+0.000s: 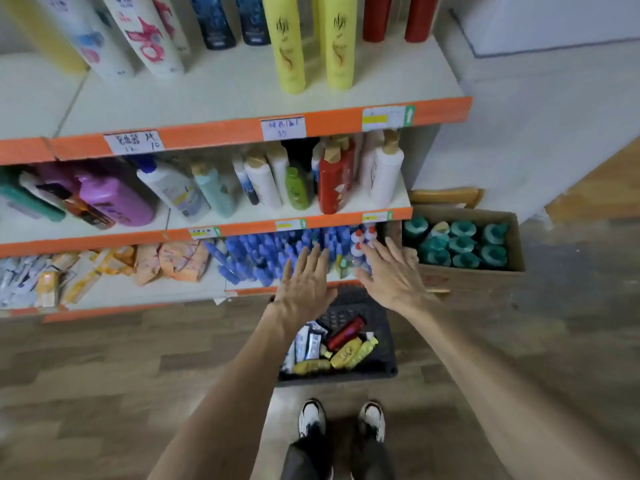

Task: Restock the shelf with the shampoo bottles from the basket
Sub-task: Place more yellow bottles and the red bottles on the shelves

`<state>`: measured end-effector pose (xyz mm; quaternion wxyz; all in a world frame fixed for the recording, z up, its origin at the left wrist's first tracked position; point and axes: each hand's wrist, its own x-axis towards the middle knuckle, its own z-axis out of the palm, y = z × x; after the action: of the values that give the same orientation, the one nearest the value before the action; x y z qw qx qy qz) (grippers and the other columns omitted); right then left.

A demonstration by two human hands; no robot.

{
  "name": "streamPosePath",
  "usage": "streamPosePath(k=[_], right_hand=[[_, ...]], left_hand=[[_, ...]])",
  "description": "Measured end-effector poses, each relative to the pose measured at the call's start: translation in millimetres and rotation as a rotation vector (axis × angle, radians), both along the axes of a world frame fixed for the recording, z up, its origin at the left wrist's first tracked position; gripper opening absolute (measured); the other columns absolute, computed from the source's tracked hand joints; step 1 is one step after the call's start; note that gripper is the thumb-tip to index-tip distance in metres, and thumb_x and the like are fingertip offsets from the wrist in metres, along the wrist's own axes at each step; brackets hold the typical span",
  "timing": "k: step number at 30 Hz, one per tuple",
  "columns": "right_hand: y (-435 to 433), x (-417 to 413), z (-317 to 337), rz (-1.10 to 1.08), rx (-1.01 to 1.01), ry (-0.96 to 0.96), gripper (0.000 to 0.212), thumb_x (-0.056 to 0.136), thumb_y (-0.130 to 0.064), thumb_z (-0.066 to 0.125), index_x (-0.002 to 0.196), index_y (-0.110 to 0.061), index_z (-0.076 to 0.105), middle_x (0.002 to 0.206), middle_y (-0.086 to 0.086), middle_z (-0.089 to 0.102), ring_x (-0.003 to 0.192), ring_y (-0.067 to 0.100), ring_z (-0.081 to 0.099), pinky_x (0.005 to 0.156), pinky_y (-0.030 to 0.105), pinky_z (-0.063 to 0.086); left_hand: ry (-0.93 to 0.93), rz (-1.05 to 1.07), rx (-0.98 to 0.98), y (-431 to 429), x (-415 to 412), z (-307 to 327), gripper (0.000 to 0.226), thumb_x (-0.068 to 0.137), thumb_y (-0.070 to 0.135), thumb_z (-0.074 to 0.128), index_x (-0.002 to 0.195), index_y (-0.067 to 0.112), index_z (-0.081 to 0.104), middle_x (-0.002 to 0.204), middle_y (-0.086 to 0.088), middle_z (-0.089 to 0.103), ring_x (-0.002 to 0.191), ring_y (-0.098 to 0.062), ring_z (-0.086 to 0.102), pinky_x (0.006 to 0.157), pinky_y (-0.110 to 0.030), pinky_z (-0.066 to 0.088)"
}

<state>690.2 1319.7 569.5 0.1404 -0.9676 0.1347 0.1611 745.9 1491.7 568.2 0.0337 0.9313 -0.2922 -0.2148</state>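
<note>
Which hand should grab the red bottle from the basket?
Probably the right hand: the red bottle lies toward the basket's right side. Left hand is also empty, slightly farther.

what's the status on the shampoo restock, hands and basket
Left hand, right hand: open, empty. Bottles in basket on floor. Nothing blocking.

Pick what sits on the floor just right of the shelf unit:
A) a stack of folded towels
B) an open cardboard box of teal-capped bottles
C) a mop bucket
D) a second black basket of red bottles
B: beside the shelf, an open cardboard box holds rows of teal-capped bottles; the only black basket sits near the person's feet.
</note>
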Motion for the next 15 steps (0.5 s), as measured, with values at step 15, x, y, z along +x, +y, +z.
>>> streamPosePath(k=[15], right_hand=[[-26, -55, -446, -0.018, 0.087, 0.179, 0.062, 0.1, -0.034, 0.049, 0.153, -0.028, 0.019, 0.159, -0.01, 0.023, 0.15, 0.018, 0.007, 0.115, 0.045, 0.025]], left_hand=[[0.138, -0.038, 0.169, 29, -26, -456, 0.073, 0.094, 0.039, 0.048, 0.152, 0.018, 0.01, 0.159, -0.001, 0.01, 0.148, -0.022, 0.009, 0.118, -0.05, 0.016]])
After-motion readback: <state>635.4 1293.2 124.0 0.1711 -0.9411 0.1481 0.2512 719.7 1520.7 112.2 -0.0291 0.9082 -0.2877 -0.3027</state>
